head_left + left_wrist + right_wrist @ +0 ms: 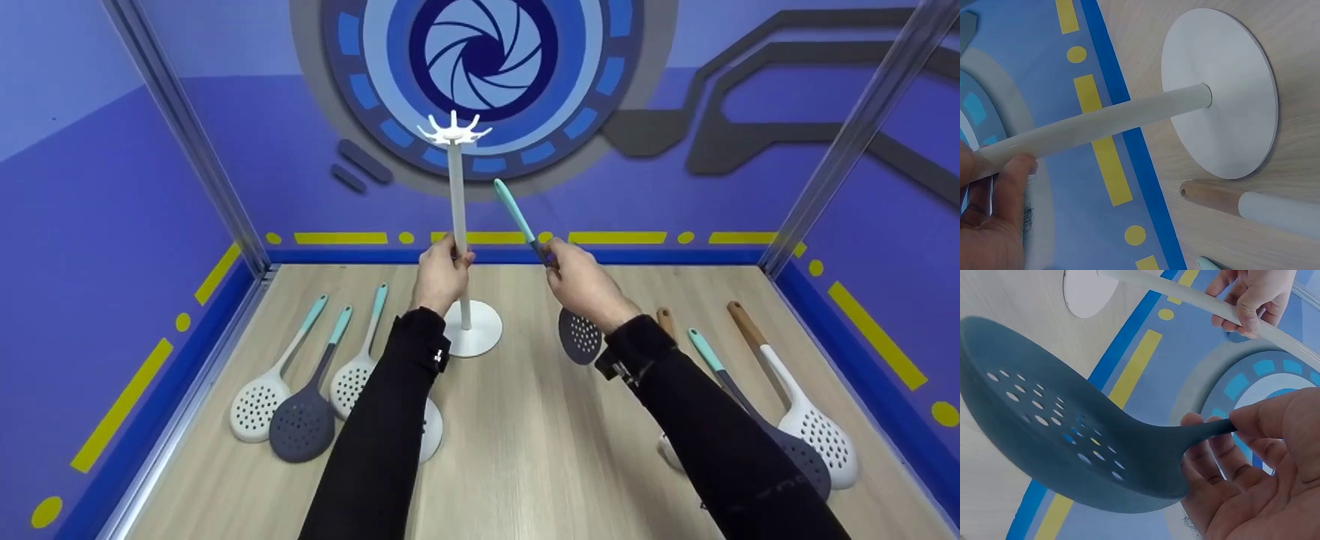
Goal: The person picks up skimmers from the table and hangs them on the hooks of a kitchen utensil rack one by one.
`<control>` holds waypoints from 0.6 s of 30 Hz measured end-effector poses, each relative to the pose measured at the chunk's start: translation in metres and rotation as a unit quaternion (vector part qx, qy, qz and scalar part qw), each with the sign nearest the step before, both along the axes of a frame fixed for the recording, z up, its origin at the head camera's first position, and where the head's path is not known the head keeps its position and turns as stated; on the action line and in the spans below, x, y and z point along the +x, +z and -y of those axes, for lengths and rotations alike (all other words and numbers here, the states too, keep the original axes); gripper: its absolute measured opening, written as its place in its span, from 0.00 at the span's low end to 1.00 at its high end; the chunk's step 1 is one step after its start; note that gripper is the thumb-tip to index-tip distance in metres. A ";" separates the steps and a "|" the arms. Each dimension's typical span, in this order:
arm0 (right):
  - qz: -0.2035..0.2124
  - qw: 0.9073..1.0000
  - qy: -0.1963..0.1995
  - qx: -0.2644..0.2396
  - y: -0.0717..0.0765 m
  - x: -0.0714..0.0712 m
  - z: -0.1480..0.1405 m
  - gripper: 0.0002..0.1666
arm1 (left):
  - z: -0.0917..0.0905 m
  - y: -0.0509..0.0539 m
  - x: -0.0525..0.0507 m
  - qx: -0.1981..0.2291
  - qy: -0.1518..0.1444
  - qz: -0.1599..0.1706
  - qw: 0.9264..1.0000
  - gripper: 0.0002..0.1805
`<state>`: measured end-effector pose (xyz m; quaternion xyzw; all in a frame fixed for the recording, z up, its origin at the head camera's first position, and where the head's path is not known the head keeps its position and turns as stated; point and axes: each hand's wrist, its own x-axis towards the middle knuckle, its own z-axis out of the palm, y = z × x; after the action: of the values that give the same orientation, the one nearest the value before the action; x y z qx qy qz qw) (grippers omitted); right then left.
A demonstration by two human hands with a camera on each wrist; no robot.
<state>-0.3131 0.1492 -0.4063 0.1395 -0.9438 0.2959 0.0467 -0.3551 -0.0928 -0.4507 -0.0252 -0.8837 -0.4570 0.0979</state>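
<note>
My left hand (439, 277) grips the pole (457, 195) of a white utensil stand with upward-curving hooks (454, 133) on top. Its round white base (1219, 135) rests on the table. To the right of the pole, my right hand (585, 281) holds a dark grey skimmer (1061, 405) in the air. The skimmer's mint handle (514, 210) points up and leans left, while its perforated head (580, 337) hangs below the hand. In the right wrist view, thumb and fingers pinch its dark neck. No utensil hangs on the hooks.
Left on the table lie white skimmers (259, 409), a dark grey skimmer (302, 427), and one partly under my left arm with a wooden handle (1213, 199). At right lie a white wooden-handled skimmer (825, 442), a dark mint-handled one (806, 461) and another partly hidden. Blue walls (225, 135) enclose the table.
</note>
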 end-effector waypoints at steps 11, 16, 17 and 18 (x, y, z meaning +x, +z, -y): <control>-0.021 1.000 -0.016 0.014 0.017 -0.009 0.002 0.19 | 0.000 0.000 -0.001 -0.007 0.007 -0.001 1.000 0.07; -0.023 1.000 -0.015 0.007 0.027 -0.011 0.003 0.20 | 0.000 -0.001 -0.002 -0.008 0.009 -0.003 1.000 0.08; -0.026 1.000 -0.015 0.005 0.028 -0.011 0.003 0.20 | 0.000 -0.001 -0.002 -0.008 0.009 -0.003 1.000 0.08; -0.029 0.999 -0.014 0.002 0.030 -0.011 0.003 0.20 | 0.000 -0.001 -0.001 -0.006 0.009 -0.003 1.000 0.08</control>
<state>-0.3246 0.1461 -0.3764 0.1351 -0.9445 0.2889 0.0782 -0.3565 -0.0924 -0.4519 -0.0187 -0.8865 -0.4505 0.1044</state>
